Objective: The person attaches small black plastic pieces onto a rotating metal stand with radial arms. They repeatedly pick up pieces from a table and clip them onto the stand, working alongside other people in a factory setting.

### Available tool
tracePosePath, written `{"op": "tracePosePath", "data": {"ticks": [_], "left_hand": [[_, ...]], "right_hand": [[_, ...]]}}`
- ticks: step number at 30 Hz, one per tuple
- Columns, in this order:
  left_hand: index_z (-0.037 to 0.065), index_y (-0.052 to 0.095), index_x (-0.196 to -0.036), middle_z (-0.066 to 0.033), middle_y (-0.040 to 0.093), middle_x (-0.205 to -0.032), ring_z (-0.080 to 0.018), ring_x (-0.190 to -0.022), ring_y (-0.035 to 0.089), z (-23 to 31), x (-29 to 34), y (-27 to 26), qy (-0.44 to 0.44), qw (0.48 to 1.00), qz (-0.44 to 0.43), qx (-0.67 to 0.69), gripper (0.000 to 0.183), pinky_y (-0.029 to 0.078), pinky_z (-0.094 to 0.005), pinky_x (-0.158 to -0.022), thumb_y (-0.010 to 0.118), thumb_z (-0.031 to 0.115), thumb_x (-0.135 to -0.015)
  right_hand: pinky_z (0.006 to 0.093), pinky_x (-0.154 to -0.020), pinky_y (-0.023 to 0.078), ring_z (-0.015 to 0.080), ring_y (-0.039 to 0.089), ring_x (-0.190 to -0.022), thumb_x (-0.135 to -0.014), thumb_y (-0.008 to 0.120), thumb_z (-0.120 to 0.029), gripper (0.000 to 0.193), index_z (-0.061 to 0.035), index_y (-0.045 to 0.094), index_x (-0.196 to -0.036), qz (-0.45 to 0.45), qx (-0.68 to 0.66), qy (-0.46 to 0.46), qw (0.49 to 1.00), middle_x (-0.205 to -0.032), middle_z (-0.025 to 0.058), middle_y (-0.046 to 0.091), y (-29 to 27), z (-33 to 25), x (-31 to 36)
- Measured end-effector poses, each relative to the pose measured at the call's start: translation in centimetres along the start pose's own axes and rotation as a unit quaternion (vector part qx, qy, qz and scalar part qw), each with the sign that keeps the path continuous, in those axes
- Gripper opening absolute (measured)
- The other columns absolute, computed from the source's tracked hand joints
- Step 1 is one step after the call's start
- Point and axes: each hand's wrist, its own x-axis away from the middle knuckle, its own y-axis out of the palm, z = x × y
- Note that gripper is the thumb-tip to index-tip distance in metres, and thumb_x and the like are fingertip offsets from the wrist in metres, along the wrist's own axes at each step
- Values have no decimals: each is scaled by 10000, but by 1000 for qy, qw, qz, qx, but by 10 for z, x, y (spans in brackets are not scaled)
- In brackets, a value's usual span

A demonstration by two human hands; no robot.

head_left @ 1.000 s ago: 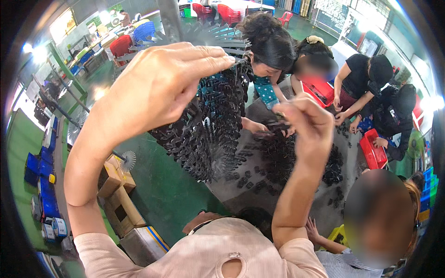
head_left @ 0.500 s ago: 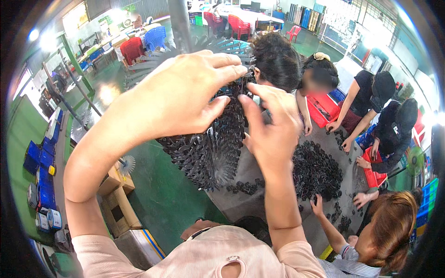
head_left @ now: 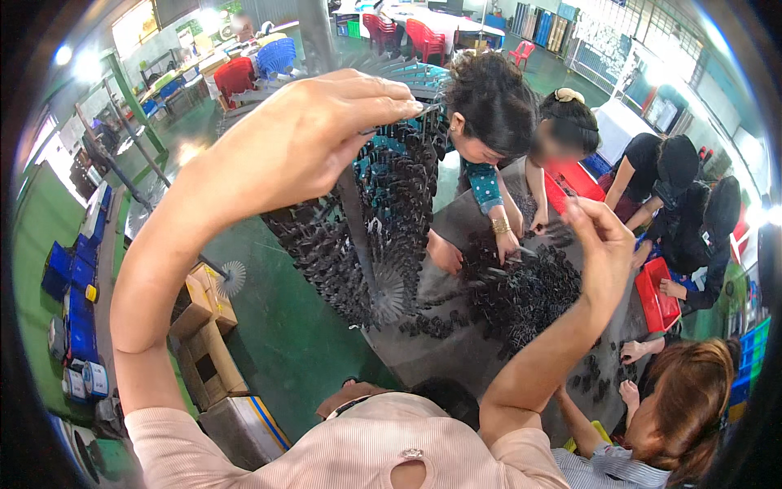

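A tall round rack (head_left: 388,295) with fanned metal prongs and a central post stands before me, densely hung with small black parts (head_left: 309,254). My left hand (head_left: 322,134) reaches over its upper tier, fingers pressed together, the tips closed on the end of a thin prong; the thumb is mostly hidden. Away from the rack, my right hand (head_left: 604,244) is raised above the table, its fingers curled and thumb brought to the fingertips. Whatever it may hold is too small to tell. Below and left of it lies a heap of loose black pieces (head_left: 521,297).
Several co-workers sit around the grey table (head_left: 448,359), their hands among the pieces. A red tray (head_left: 656,295) stands at the right. Cardboard boxes (head_left: 210,363) and blue bins (head_left: 69,285) are to the left. Another rack's lower fan (head_left: 231,279) juts out near the boxes.
My right hand has left the rack and swung right, over the table. My left hand stays at the top tier, its thumb now tucked out of sight. A co-worker's arms show at the heap.
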Motion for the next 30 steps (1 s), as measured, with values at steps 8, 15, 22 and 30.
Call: {"op": "tracePosePath", "data": {"ticks": [8,15,22,30], "left_hand": [[20,502,-1303,-195,534,-1330,-378,-1259,488,9,-1,-18,-24,995,-52,82,574,404,-444,-1059,653,51,-751],[-24,621,-1146,-186,629,-1185,-367,-1076,605,27,-16,1,-44,999,-5,14,371,494,-418,-926,588,-43,-777],[24,591,-1209,-158,606,-1243,-353,-1128,588,11,-6,-3,-20,1000,5,-11,474,492,-408,-952,562,-116,-757],[-21,564,-1222,-214,555,-1294,-373,-1226,516,17,-10,-14,-35,996,-5,86,455,433,-435,-1023,638,27,-776]], "right_hand": [[381,-840,474,273,614,-912,-799,736,-169,233,-67,679,-1000,81,112,-213,967,-942,113,640,89,-40,10],[382,-672,426,285,572,-748,-810,721,-169,161,-87,653,-931,155,66,-267,949,-778,80,570,144,-69,6],[331,-673,456,223,605,-720,-790,716,-96,98,-6,693,-822,18,2,-67,998,-763,116,622,36,-35,4],[308,-678,463,164,557,-739,-772,743,-114,275,-41,684,-1031,65,194,-186,961,-847,66,606,38,-36,-1]]}}
